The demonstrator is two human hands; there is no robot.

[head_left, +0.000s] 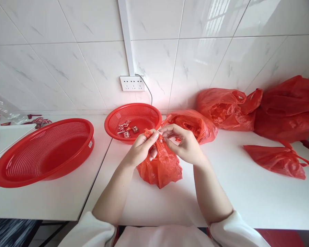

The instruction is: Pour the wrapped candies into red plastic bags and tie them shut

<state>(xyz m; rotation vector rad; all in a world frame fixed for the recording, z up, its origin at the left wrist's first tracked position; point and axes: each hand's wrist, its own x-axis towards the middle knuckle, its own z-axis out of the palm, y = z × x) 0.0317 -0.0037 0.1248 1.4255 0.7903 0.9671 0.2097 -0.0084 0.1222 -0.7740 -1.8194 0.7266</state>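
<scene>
A small red plastic bag [161,168] hangs between my hands over the white table, its lower part bulging and its top gathered. My left hand [144,147] pinches the gathered neck between thumb and fingers. On the other side, my right hand [182,142] has its thumb and fingertips closed on the twisted top of the same bag. Just behind my hands stands a round red basket [146,110] with several small wrapped packets [127,129] in it. Behind my right hand lies an open red bag [207,128].
A large red basket [67,151] sits at the left, near scattered packets [41,120] and a clear plastic item [5,108]. Full red bags [229,106] [290,109] stand at the back right. A tied red bag [278,159] lies at the right. A socket strip [132,83] is on the wall.
</scene>
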